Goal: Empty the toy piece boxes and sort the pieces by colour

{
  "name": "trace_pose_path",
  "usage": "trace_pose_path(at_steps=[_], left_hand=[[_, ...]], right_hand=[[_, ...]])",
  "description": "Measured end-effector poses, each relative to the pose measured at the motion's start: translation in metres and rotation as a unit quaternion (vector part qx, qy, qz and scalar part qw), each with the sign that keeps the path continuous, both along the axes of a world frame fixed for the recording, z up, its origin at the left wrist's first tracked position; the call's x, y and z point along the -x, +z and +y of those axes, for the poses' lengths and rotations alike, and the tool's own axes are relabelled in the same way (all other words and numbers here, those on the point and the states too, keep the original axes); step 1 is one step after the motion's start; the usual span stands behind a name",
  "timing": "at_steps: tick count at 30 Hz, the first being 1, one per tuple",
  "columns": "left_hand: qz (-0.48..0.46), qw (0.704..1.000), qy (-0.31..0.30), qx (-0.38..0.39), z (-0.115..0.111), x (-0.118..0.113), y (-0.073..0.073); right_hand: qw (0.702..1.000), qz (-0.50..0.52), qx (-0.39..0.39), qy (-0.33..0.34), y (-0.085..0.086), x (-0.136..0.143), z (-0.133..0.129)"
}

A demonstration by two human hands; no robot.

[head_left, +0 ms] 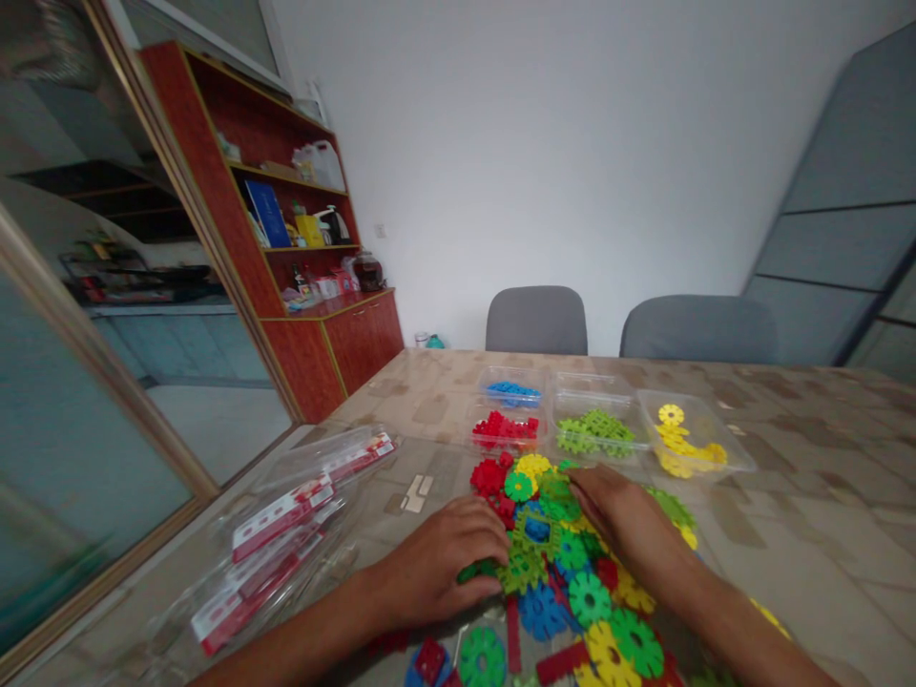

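Observation:
A heap of colourful plastic interlocking toy pieces [544,611] lies on the table before me, with notched discs and square or bar shapes in green, yellow, blue and red. My left hand [452,553] rests at the heap's left side, its fingers bent and closed against a light green notched piece [521,570]. Beneath its thumb and forefinger shows a darker green piece [476,570]. Over the heap's far right side is my right hand [619,510], fingers together and pointing down-left. Its fingertips are partly hidden among green pieces [558,496].
Behind the heap stand clear plastic boxes holding blue pieces [512,392], red pieces [505,431], light green pieces [595,433] and yellow pieces [683,448]. Clear packaging with red-and-white labels [282,520] lies at left. Two grey chairs [536,320] stand beyond the table [822,458].

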State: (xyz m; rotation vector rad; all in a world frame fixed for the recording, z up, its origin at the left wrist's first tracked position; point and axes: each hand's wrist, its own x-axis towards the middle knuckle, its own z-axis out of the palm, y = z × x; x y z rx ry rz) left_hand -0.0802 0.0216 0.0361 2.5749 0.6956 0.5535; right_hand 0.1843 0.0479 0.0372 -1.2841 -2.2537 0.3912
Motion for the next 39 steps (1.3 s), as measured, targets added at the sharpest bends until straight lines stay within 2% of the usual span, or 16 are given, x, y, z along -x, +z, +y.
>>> trace_pose_path(at_steps=[4, 9, 12, 16, 22, 25, 28, 32, 36, 39], left_hand=[[0.001, 0.999, -0.037, -0.01, 0.003, 0.004, 0.003], [0.001, 0.995, -0.087, -0.038, 0.014, 0.013, 0.001], [0.011, 0.998, -0.057, -0.026, 0.018, 0.017, -0.002], [0.045, 0.998, 0.011, -0.041, 0.017, 0.018, -0.005], [0.081, 0.996, 0.033, -0.033, 0.011, 0.014, -0.007], [0.077, 0.997, 0.021, -0.018, 0.008, 0.014, -0.001], [0.054, 0.998, 0.011, 0.006, 0.009, 0.017, 0.008], [0.031, 0.998, 0.059, 0.02, 0.016, 0.027, 0.015], [0.024, 0.996, 0.086, 0.024, 0.025, 0.036, 0.011], [0.025, 0.996, 0.083, 0.035, 0.028, 0.039, 0.007]], right_hand=[[0.999, 0.052, 0.012, -0.009, -0.003, 0.002, 0.002], [0.998, 0.045, 0.037, 0.023, -0.016, 0.015, -0.007], [0.999, 0.0, 0.043, 0.011, -0.021, 0.021, -0.015], [0.995, -0.065, 0.079, -0.013, -0.017, 0.027, -0.021], [0.991, -0.015, 0.132, -0.03, -0.012, 0.033, -0.024], [0.991, 0.012, 0.134, -0.003, -0.014, 0.032, -0.023], [0.983, 0.082, 0.159, 0.041, -0.014, 0.03, -0.02], [0.963, 0.142, 0.212, 0.091, -0.012, 0.034, -0.021], [0.96, 0.113, 0.229, 0.12, -0.016, 0.051, -0.034], [0.974, 0.054, 0.181, 0.126, -0.021, 0.063, -0.045]])
